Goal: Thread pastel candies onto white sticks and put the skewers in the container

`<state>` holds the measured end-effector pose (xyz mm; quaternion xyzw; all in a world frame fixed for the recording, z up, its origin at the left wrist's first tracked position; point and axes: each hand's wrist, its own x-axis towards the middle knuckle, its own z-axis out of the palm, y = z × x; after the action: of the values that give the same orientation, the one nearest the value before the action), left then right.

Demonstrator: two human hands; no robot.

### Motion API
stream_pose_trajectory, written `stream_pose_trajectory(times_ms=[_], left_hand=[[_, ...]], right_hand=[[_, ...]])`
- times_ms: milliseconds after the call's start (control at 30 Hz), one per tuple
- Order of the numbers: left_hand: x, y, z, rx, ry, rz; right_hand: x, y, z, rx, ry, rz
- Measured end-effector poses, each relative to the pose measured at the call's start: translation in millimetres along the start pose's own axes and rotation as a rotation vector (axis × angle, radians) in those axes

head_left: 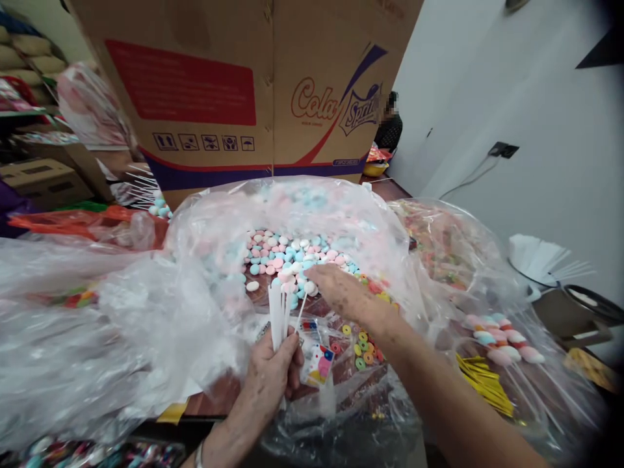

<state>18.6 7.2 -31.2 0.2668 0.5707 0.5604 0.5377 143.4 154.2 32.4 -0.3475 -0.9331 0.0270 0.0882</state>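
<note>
Head view: left hand (275, 364) closed round a bundle of white sticks (275, 315), thumb pressing them, tips upward; one thin stick leans apart from the rest, toward the sweets; right hand (338, 296) reaches across, palm down, fingertips at the pile of pastel sweets (273, 246); whether it pinches one cannot be told. Sweets lie loose on the dark counter (207, 400), in the mouth of a large clear bag (209, 214), just beyond the stick tips.

Risks, as judged: the leaning stick could slip out if the thumb eases to steady another; a soft-looking sweet could split or skew if pushed on off-centre; loose pieces could roll if the right wrist brushes the pile; slack film could snag on sticks or sleeve-less forearm.

Around: coloured rings (363, 351) near, below the right wrist; printed wrapper (319, 365) just beside the left hand; yellow ties (482, 387) and loaded sticks (497, 338) to the right, past the right forearm; a spray of spare sticks (541, 257) farther right; crumpled film (160, 325) crowds the left side.

In the way: tall carton (205, 84) closes off the far side, partly hiding a person (390, 133); the right forearm crosses between left hand and ties.
</note>
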Motion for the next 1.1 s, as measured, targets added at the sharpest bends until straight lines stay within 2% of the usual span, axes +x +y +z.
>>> stream_pose_trajectory(times_ms=[133, 333, 500, 567, 800, 1000, 1100], left_hand=[[-1, 1, 0.1, -0.002, 0.004, -0.019], [-3, 2, 0.2, 0.005, 0.025, -0.038], [-2, 1, 0.6, 0.025, 0.041, -0.023], [-1, 1, 0.6, 0.040, 0.031, -0.001], [-1, -1, -2.3, 0.101, -0.056, 0.034], [-2, -2, -3.3, 0.126, -0.055, 0.030], [-2, -1, -2.5, 0.130, -0.052, 0.017]], right_hand=[[-22, -8, 25, -0.066, -0.079, -0.047], [-68, 13, 23, 0.124, -0.120, -0.107], [-87, 32, 12, 0.148, 0.003, 0.132], [-93, 36, 11, 0.141, 0.041, 0.173], [-95, 26, 14, 0.127, 0.072, 0.149], [-82, 5, 13, 0.119, -0.015, 0.070], [-79, -3, 21, 0.056, -0.053, 0.049]])
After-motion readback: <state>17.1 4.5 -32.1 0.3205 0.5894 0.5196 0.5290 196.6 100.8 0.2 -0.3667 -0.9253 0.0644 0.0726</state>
